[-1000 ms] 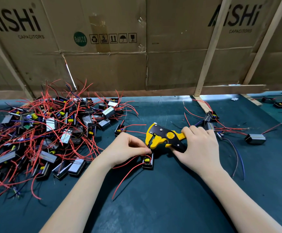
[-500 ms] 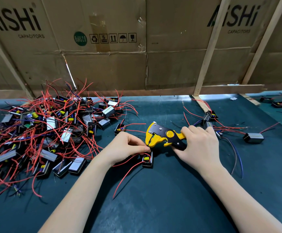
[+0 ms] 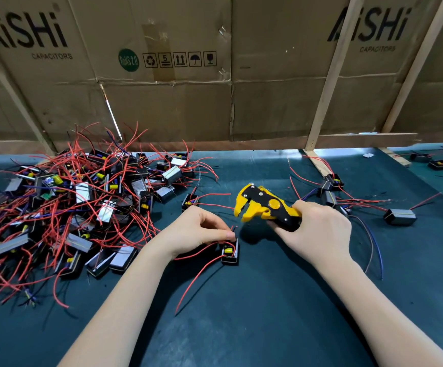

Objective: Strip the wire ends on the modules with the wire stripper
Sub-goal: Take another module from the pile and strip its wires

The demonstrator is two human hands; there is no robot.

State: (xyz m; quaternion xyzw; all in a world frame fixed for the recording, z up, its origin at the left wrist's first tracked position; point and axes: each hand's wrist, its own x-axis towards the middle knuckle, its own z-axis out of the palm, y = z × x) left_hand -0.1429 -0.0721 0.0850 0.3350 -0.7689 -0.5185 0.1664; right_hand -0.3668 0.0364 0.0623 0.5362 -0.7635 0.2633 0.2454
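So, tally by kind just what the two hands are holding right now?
Wire stripper: 1, gripped in the right hand
Module: 1, left hand pinching its red wires
Total: 2

even overhead light, soft shadows under forearms, sharp centre, wide-angle bending at edges

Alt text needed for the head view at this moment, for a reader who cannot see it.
A person's right hand grips a yellow-and-black wire stripper just above a dark green table, while the left hand pinches red wires of a small black module. A tangled pile of modules lies to the left, cardboard boxes behind.
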